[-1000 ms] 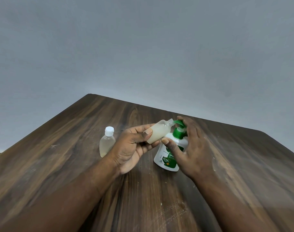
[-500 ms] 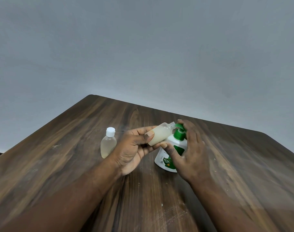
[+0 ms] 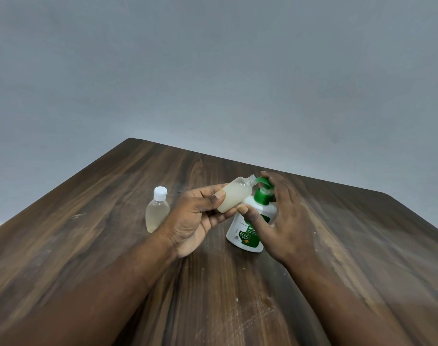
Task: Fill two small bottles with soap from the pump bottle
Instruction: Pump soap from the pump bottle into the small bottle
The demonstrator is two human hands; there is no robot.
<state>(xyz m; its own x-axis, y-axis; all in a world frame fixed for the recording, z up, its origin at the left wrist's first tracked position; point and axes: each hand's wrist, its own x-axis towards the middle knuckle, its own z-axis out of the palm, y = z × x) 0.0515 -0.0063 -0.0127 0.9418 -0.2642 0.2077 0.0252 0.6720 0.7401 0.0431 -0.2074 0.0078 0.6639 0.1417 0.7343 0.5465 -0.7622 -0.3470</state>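
Dark wood-grain table point(image 3: 113, 245). Far left: small clear plastic bottle with white screw cap point(image 3: 157, 212), upright on the table, pale liquid inside, untouched, just beside the left wrist.

Left hand point(image 3: 195, 221): thumb and curled fingers clamped round the lower half of the uncapped small translucent plastic bottle point(image 3: 234, 198), held off the table, mostly full of cloudy pale soap. Its long axis tilts up and to the right, with the open neck aimed at the green spout. The neck looks to be at the spout tip; can't tell if the tip is actually in the mouth.

White pump bottle with green pump head point(image 3: 247, 228) stands upright on the table, just right of and below the held bottle.

Right hand point(image 3: 285, 221): fingers curved over the pump head, thumb on the bottle's front, wrapped round it.

Likely step: topping up the second bottle, close to done. The next press depends on the neck staying under the spout, up and right of the left fingers.
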